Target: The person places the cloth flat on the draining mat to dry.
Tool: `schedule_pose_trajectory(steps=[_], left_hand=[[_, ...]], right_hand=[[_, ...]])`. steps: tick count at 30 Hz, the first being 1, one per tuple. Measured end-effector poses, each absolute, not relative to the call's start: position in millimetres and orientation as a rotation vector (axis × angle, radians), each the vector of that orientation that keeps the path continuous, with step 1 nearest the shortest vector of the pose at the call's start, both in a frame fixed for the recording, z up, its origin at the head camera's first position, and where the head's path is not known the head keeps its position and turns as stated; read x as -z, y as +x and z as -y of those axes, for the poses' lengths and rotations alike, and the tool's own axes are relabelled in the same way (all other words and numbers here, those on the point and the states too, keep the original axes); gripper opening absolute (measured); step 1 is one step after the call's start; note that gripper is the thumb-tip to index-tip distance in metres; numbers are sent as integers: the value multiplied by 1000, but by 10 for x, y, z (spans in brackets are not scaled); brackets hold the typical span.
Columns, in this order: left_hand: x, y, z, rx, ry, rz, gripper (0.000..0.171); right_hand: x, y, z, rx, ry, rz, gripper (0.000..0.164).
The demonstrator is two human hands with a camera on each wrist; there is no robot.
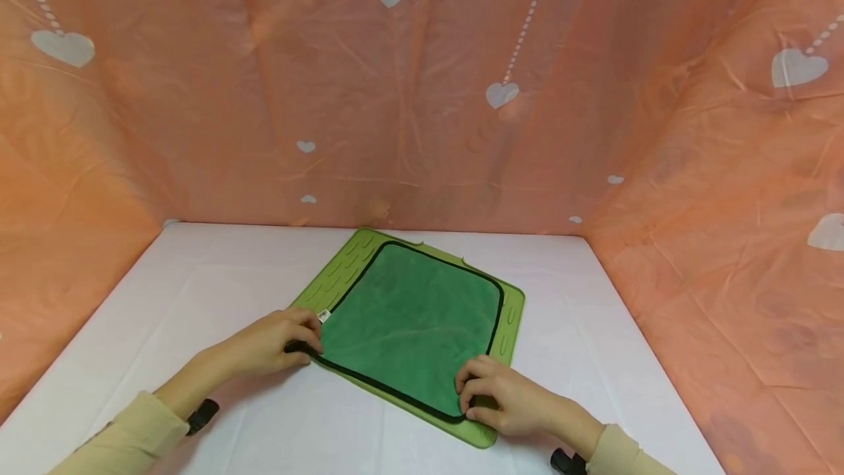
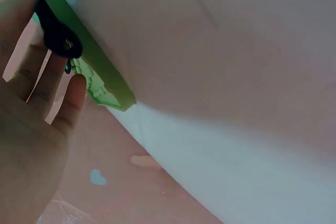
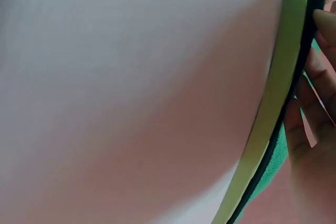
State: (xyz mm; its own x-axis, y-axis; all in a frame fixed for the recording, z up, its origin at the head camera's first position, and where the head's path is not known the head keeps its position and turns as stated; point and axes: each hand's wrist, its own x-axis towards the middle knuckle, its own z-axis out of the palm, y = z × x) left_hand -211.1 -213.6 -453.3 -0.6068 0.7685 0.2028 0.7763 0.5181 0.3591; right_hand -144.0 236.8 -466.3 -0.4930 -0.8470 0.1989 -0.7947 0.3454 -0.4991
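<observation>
A green cloth (image 1: 409, 314) with black edging lies over a lighter green, raised-pattern board (image 1: 336, 270) in the head view. My left hand (image 1: 283, 339) pinches the cloth's left corner between thumb and fingers, beside a small white label (image 1: 324, 316). In the left wrist view, the black edging (image 2: 59, 38) bends into a loop at the fingertips, just off the board's rim. Near the cloth's front right corner, my right hand (image 1: 504, 396) pinches the edging, with its fingers bent over the green side. The right wrist view shows this black edging (image 3: 273, 135) running along the board's side.
The board sits at an angle on a white-covered table (image 1: 231, 270). Orange sheeting (image 1: 422, 130) with pale hearts stands behind it and on both sides. A black strap piece (image 1: 202, 416) is at my left wrist, another (image 1: 567, 462) at my right.
</observation>
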Motion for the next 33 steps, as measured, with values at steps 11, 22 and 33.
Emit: schedule_pose_trajectory(steps=[11,22,33], left_hand=[[4369,-2375,1957,855,-1183,2855,10],[4297,-3088,1563,864,-1090,2853,23],[4399,-3500,1334,908,-1037,2994,43]], right_hand=[[4626,-1641,-2362,1131,-1228,-2593,10],[4541,-2178,-2412,1177,-947,-2926,15],[4576,-2657,-2545,1012,-596,-3079,28]])
